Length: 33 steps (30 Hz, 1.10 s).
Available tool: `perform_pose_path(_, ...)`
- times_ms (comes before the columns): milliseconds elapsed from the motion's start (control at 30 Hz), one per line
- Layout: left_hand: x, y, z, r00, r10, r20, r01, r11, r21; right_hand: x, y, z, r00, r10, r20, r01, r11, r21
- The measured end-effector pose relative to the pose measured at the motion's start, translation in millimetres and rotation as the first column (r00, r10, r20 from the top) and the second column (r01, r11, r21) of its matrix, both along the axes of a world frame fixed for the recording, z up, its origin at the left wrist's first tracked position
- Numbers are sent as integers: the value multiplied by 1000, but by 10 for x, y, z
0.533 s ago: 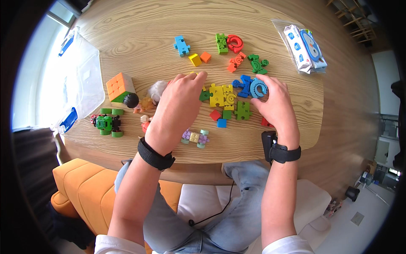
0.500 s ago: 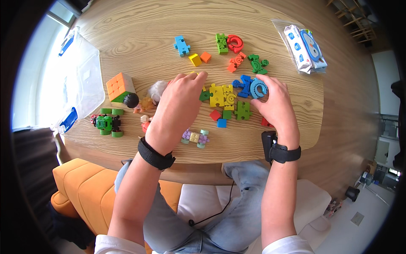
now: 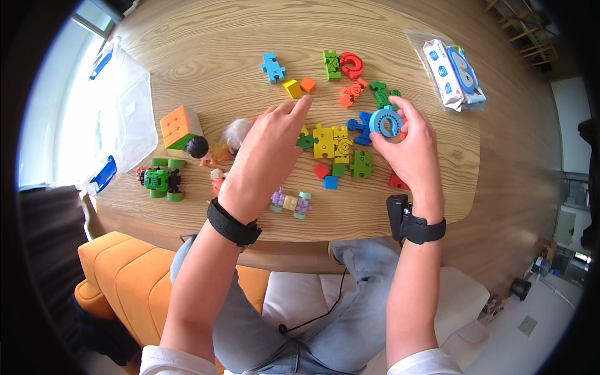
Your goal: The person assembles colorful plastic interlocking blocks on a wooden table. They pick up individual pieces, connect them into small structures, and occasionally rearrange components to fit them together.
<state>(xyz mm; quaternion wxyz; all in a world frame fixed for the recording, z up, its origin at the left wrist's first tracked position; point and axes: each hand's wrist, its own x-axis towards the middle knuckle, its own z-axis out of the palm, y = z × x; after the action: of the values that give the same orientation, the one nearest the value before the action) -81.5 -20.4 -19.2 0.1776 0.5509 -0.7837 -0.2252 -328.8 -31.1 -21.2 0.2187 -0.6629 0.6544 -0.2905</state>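
My right hand (image 3: 409, 140) pinches a light blue ring-shaped puzzle piece (image 3: 385, 109) between thumb and fingers, in front of a dark blue piece (image 3: 359, 128). Over the middle of the table, palm down, is my left hand (image 3: 272, 140); its index finger stretches forward, while the thumb and part of the other fingers are hidden. Between the hands lie joined yellow puzzle pieces (image 3: 324, 142), a dark green piece (image 3: 305, 140) touching their left side, and a lighter green piece (image 3: 361, 164). Small red (image 3: 320, 170), green (image 3: 338, 169) and blue (image 3: 330, 182) blocks sit just nearer.
Farther back are a blue piece (image 3: 273, 67), a yellow block (image 3: 291, 88) and a red curved piece (image 3: 352, 65). A puzzle cube (image 3: 179, 127), a green toy car (image 3: 160, 180) and a clear bin (image 3: 134, 112) stand left. Bagged wipes (image 3: 451, 74) lie at the far right.
My right hand has closed on the light blue ring-shaped piece and tilted it upward. My left hand stays in nearly the same place. The whole view has shifted slightly.
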Motion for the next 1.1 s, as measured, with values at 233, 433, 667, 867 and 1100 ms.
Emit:
perform_pose_path(233, 30, 24, 60, 1000, -5, -26, 7, 998, 59, 397, -24, -45, 989, 9, 146, -8, 1000, -6)
perform_pose_path(433, 143, 11, 169, 999, 37, -36, -36, 998, 42, 486, -45, -132, 994, 82, 79, -74, 992, -99)
perform_pose_path(667, 127, -16, 107, 1000, 2, -24, -2, 1000, 21, 524, -108, -219, 947, 159, 277, -166, 986, 2)
perform_pose_path(867, 65, -4, 40, 992, -91, -88, 84, 993, -77, 605, -121, -138, 939, 52, 339, -112, 980, 162)
perform_pose_path(1100, 64, -19, 75, 995, -51, -84, 48, 998, -32, 602, -140, -238, 858, 88, 505, -174, 977, 124)
